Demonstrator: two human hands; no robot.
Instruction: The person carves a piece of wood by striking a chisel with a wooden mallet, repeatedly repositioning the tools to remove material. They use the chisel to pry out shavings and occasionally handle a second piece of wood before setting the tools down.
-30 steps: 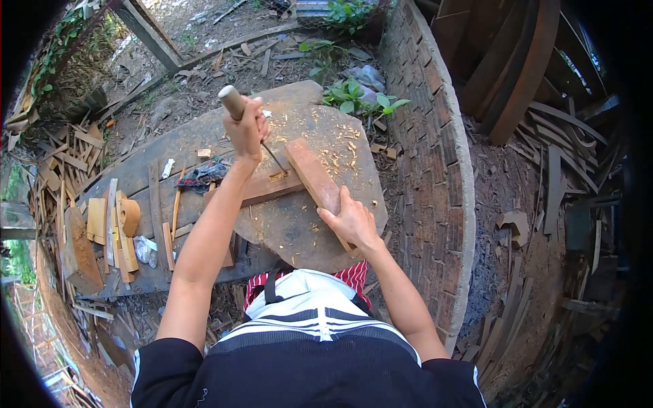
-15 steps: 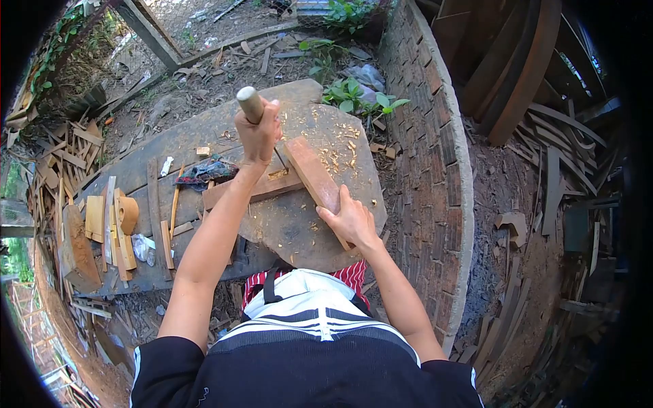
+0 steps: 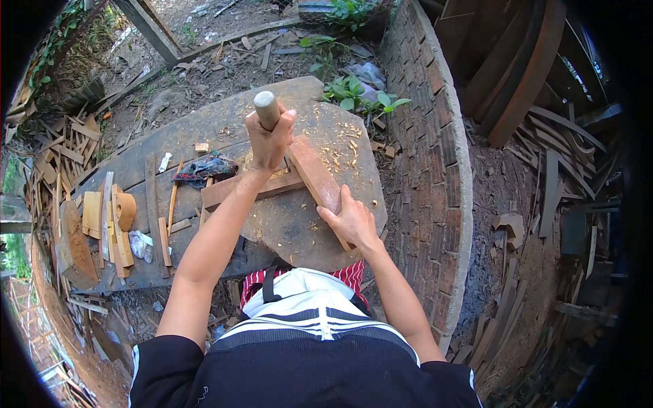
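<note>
My left hand [image 3: 269,141] is wrapped round the pale wooden handle of a chisel [image 3: 266,109], held nearly upright. Its blade is mostly hidden behind the hand and forearm. Under that wrist a reddish length of timber [image 3: 282,183] lies on the bench, and I cannot see whether the blade touches it. My right hand [image 3: 352,219] grips the near end of a thick, squared wooden block [image 3: 313,170]. That block slants away from me to the left, its far end close to my left hand and beside the timber's right end.
The worn wooden bench [image 3: 292,234] carries scattered shavings [image 3: 348,146], a dark cloth [image 3: 207,170], a small white tube [image 3: 164,162] and several wood offcuts [image 3: 112,221] at left. A brick wall [image 3: 428,170] runs along the right. Wood scraps [image 3: 71,146] lie beyond the bench.
My left hand has shifted slightly to the right with the chisel, whose handle top also moved right. The blade visible before is now mostly hidden. My right hand and the block look unchanged.
</note>
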